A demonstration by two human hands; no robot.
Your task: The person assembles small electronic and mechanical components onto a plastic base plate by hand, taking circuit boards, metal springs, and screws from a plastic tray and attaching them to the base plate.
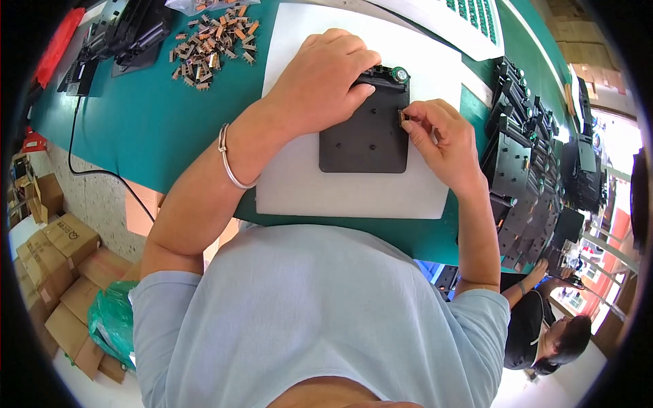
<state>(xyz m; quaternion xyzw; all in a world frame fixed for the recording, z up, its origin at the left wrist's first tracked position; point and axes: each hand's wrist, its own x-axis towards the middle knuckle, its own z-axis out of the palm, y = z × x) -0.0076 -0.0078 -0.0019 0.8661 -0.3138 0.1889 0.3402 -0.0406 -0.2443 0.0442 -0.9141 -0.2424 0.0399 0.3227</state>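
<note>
A flat black plastic plate (360,153) with small pegs lies on a white sheet (292,190). Along its far end runs a black bar with a green round gear (399,75). Over that end my left hand (320,81) is closed, its thumb and fingers gripping the bar. At the plate's right edge my right hand (445,139) pinches a small copper-coloured part (403,119) between thumb and fingertips. The part touches or nearly touches the plate; I cannot tell which. It resembles those in a loose pile (214,44) at the far left.
Similar black assemblies (513,156) are stacked on the green table (122,136) at the right. More black parts (136,34) and a black cable (102,172) are at the left. A white tray (449,24) with green pieces stands beyond the sheet. Another person (537,333) works at the lower right.
</note>
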